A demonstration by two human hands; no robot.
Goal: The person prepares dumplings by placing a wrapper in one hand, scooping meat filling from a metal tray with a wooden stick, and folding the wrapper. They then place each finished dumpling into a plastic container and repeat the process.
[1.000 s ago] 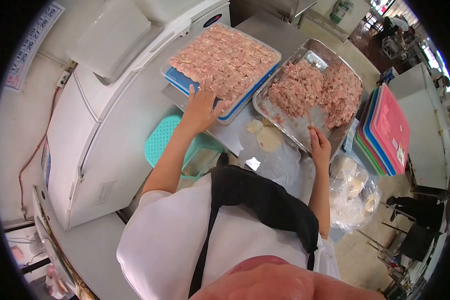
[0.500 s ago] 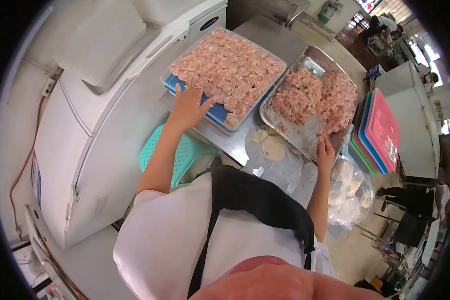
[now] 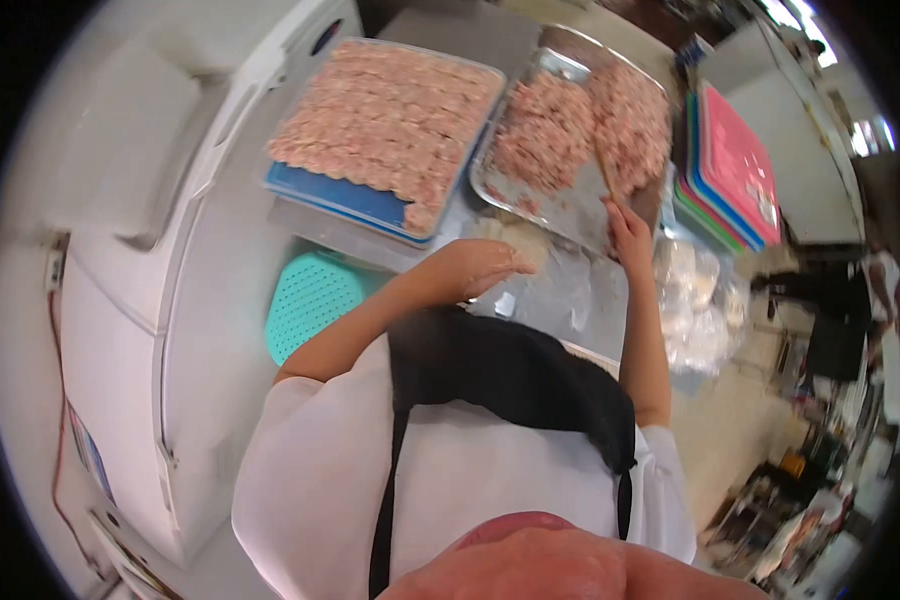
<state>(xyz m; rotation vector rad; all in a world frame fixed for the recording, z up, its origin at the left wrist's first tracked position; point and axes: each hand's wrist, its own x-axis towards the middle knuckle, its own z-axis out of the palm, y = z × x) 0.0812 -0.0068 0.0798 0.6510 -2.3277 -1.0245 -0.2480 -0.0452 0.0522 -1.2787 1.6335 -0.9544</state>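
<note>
My left hand [image 3: 468,270] is over the near side of the steel table, fingers stretched out, beside pale round dough wrappers [image 3: 518,238] on clear plastic. I see nothing in it, though it is slightly blurred. My right hand [image 3: 627,232] closes round the handle of a thin wooden stick-like tool [image 3: 607,172]. Its far end sinks into the ground meat [image 3: 630,120] in a steel tray [image 3: 580,215]. On the left, a plastic container [image 3: 440,238] with a blue sheet [image 3: 345,198] is covered in close rows of small meat-topped pieces [image 3: 385,120].
Stacked coloured lids [image 3: 735,165], pink on top, stand right of the tray. Bagged wrappers [image 3: 695,305] sit below them. A turquoise perforated basket or stool [image 3: 315,300] is below the table's left end, beside a white freezer [image 3: 220,270]. A person in dark trousers [image 3: 820,290] is far right.
My left hand has left the container's blue sheet and swung right to the wrappers. The right hand still grips the tool in the meat. The camera view has shifted.
</note>
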